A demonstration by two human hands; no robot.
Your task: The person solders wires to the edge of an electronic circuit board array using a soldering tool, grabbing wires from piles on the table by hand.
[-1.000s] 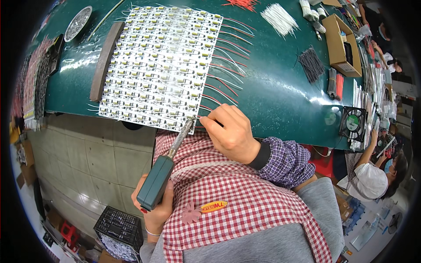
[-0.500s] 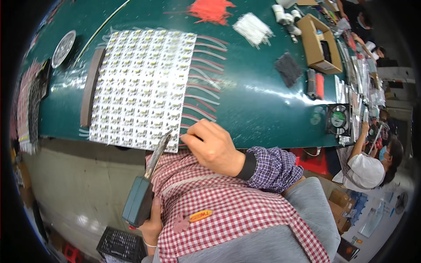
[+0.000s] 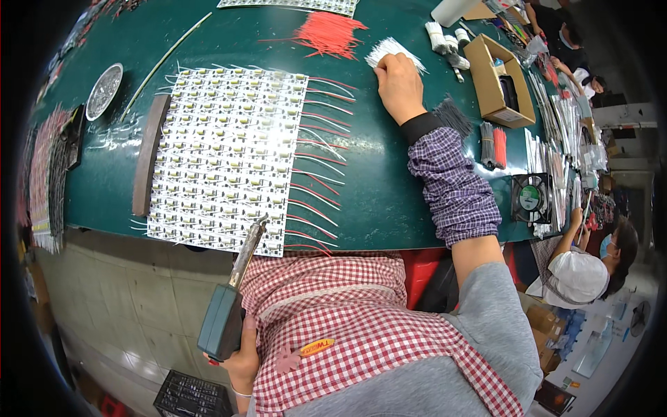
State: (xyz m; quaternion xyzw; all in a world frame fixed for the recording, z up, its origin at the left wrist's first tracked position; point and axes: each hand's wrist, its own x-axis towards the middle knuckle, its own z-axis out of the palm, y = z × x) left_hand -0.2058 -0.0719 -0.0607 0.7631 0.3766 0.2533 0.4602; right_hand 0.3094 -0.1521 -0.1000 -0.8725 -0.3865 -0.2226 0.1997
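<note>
Big white panel of small circuit boards (image 3: 226, 156) flat on the green bench (image 3: 375, 194), red and white leads sticking out its right edge. Everything else placed off that panel:

Left hand (image 3: 243, 351) way below the panel's near edge, down past the bench front, fingers wrapped round the dark teal handle of a soldering iron (image 3: 233, 299). Metal tip angled up, ending right at the panel's bottom edge, about touching the lower right corner boards.

Right hand (image 3: 399, 83) stretched out well right of the panel and up toward its top corner, checked sleeve and black cuff trailing behind. Fingers curled down onto a bundle of short white wires (image 3: 392, 52); looks like a pinch, but can't really tell if anything is gripped, knuckles cover it.

Pile of red wires (image 3: 333, 35) just above the panel's top right corner. Dark brown bar (image 3: 149, 156) snug along the panel's left side. Round metal dish (image 3: 104, 90) further left of that. Open cardboard box (image 3: 497, 83) far right, past the white bundle. Small black fan (image 3: 531, 198) right of the panel too, near the bench edge.
</note>
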